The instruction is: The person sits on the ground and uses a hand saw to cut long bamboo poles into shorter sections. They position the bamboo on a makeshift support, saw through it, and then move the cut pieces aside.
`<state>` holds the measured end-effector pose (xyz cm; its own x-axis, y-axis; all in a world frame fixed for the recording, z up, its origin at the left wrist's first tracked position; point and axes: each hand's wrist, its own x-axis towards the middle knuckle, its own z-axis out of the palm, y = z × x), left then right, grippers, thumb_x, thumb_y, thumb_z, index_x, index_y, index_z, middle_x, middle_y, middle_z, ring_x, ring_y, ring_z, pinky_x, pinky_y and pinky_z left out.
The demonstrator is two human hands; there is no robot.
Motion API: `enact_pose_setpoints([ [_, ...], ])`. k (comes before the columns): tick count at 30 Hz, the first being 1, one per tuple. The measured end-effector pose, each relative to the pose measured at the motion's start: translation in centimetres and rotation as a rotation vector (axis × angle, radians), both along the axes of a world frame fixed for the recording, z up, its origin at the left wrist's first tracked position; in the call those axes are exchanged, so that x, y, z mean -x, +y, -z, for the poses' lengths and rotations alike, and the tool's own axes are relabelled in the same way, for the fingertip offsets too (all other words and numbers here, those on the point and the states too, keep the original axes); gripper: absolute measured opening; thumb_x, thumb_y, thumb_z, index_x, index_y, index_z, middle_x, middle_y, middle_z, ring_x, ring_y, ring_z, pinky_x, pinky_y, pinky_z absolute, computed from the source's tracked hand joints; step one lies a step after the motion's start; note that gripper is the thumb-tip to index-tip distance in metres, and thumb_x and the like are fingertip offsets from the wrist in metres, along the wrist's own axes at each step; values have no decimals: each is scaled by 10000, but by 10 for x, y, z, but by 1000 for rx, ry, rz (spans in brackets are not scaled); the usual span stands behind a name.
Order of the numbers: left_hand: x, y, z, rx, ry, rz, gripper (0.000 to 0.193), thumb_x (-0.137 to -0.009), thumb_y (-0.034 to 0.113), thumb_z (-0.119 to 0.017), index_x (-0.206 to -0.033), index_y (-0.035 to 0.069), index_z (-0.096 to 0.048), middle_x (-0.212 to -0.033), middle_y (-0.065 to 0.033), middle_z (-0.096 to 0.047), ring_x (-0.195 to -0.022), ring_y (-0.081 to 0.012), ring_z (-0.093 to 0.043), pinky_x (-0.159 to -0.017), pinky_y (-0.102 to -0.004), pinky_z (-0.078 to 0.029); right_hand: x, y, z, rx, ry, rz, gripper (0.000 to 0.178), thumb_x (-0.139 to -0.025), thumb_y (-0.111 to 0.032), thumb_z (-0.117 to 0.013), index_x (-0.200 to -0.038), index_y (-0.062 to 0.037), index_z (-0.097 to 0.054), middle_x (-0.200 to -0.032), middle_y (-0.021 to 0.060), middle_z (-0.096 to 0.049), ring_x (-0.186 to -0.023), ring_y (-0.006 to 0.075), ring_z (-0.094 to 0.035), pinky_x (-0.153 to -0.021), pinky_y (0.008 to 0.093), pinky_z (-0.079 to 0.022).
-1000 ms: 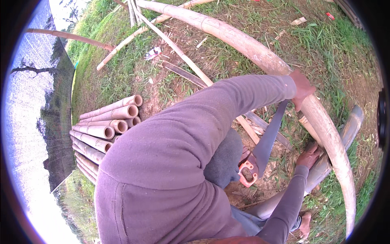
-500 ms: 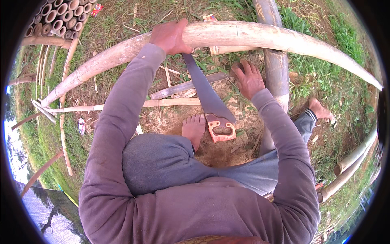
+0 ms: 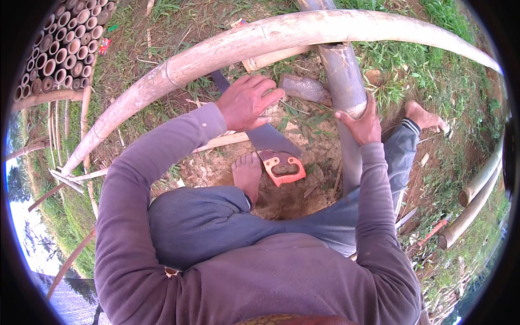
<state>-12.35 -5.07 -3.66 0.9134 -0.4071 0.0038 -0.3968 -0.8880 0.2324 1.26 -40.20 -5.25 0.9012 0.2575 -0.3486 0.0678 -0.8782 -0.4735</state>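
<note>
Grassy, sawdust-strewn ground [image 3: 319, 160]. Right hand [image 3: 362, 123] wrapped partway round thick grey bamboo pole [image 3: 344, 73], which passes under long, pale, curved bamboo pole [image 3: 227, 50]. Left hand [image 3: 246, 104] half open, apparently empty, over orange-handled steel handsaw [image 3: 272, 142]. Brace grey pole firmly; mind the saw's edge.

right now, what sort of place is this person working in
Probably an outdoor work spot for cutting bamboo: there is a stack of cut bamboo poles, a long pale pole across the work area, and an orange-handled handsaw, with grass growing around.
</note>
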Motion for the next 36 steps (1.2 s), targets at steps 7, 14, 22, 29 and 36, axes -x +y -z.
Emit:
enact_pose_setpoints([
  [7, -73, -83, 61, 11, 346, -362, 1050, -772, 492, -905, -1585, 57, -402, -1482, -199, -507, -1422, -400, -459, -1194, -550, -389, -39, -68, 75, -463, 481, 89, 1141, -823, -753, -799, -1507, 109, -498, -1404, 280, -660, -1275, 362, -670, -1121, 443, -497],
  [14, -86, -87, 78, 33, 276, -444, 930, -748, 523, -915, -1473, 72, -548, -1348, -165, -618, -1332, -383, -536, -1159, -527, -432, -52, -63, 102, -966, 962, 379, 992, -908, -756, -710, -1482, 43, -582, -1400, 211, -680, -1237, 292, -677, -1093, 401, -513],
  [22, -77, -93, 104, 171, 72, -562, 837, -682, 438, -968, -1361, 99, -616, -1307, -149, -646, -1295, -383, -557, -1114, -494, -476, -30, -74, 101, -847, 696, 191, 1015, -880, -751, -743, -1386, 120, -617, -1273, 223, -711, -1159, 270, -677, -1036, 390, -515],
  [29, -81, -138, 125, 343, -167, -802, 794, -643, 320, -984, -1298, 54, -622, -1240, -175, -660, -1233, -398, -559, -1084, -488, -468, -13, -88, 98, -782, 695, 185, 1027, -896, -753, -719, -1386, 142, -608, -1276, 215, -708, -1149, 261, -670, -1030, 386, -509],
  [36, -111, -175, 135, 316, -223, -1000, 680, -725, 186, -892, -1306, 38, -572, -1320, -165, -538, -1272, -401, -498, -1042, -532, -472, -14, -82, 88, -792, 692, 197, 1001, -902, -749, -714, -1359, 137, -622, -1250, 207, -711, -1119, 246, -679, -1013, 371, -514],
])
